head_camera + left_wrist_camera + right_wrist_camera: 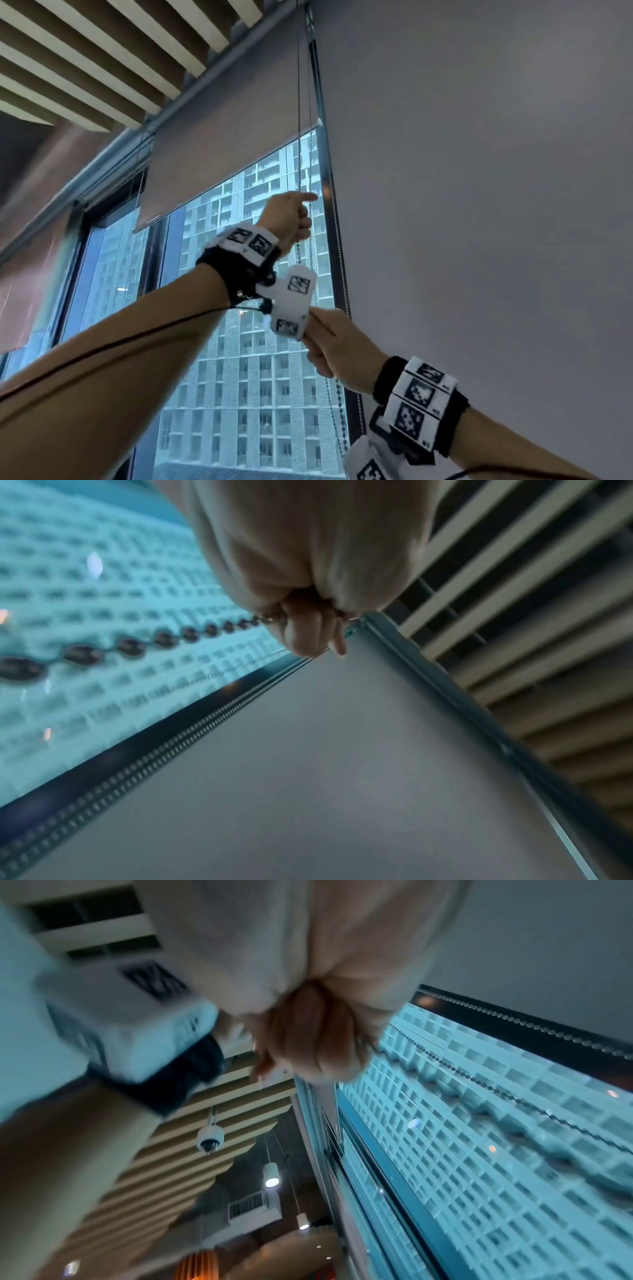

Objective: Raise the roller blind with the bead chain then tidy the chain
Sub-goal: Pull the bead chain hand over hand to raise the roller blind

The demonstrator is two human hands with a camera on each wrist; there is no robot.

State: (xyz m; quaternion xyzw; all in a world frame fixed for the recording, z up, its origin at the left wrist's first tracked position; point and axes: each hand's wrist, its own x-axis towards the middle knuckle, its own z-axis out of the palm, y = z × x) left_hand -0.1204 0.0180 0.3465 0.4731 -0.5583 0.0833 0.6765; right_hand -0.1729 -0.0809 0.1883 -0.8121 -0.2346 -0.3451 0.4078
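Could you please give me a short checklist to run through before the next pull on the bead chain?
1. Left hand grips the bead chain: ok; the left wrist view shows beads running into the curled fingers.
2. Right hand grips the chain lower down: ok; it is closed round it.
3. Hands apart on the chain, left above right: ok.
4. Roller blind raised fully: not ok; its bottom edge hangs partway down the window.
5. Chain running free at the top: cannot tell.
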